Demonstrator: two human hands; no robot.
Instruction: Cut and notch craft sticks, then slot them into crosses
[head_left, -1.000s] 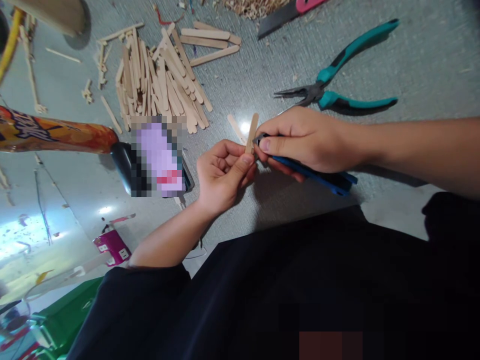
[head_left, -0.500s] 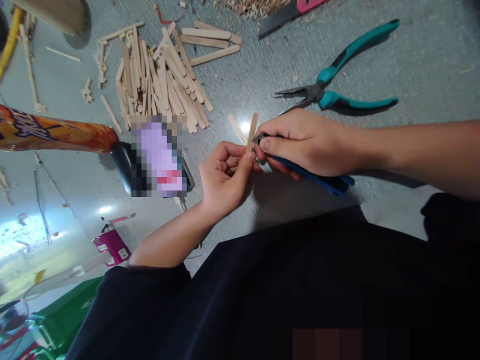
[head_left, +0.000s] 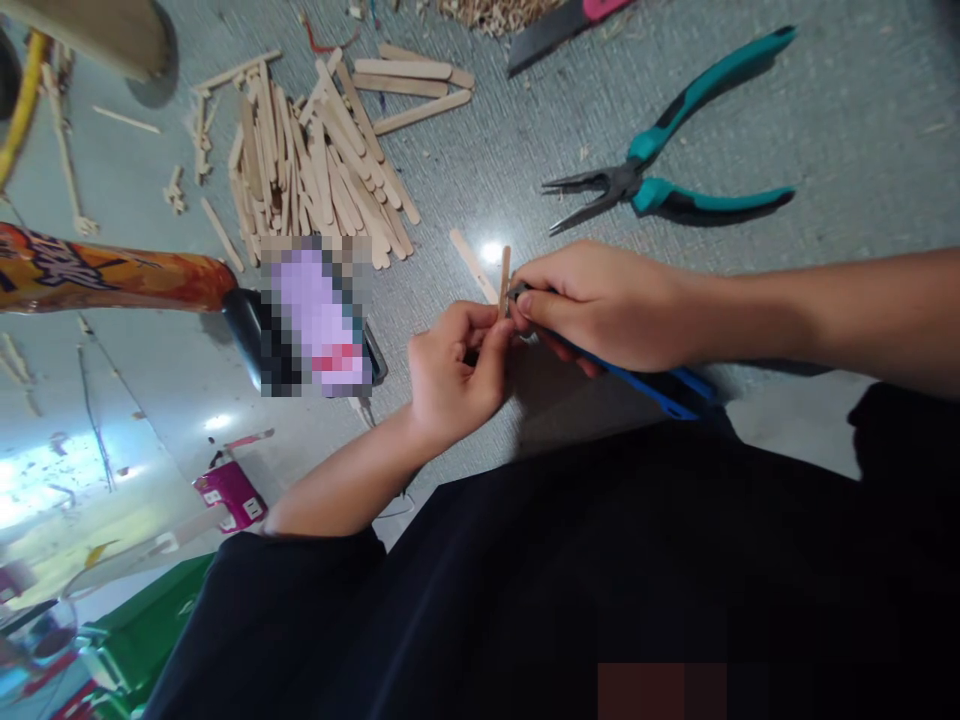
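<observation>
pinching the wooden craft stick over the counter, your left hand leaves no gap; your right hand wraps blue-handled pliers, nose at the stick's edge, looks like nipping, next calling for a steady hold.

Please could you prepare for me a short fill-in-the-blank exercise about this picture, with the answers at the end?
1. The left hand pinches a stick made of ____.
2. The right hand grips tool handles that are ____ in colour.
3. The teal-handled pliers lie on the table with their jaws ____.

Answers: wood; blue; open.
</observation>
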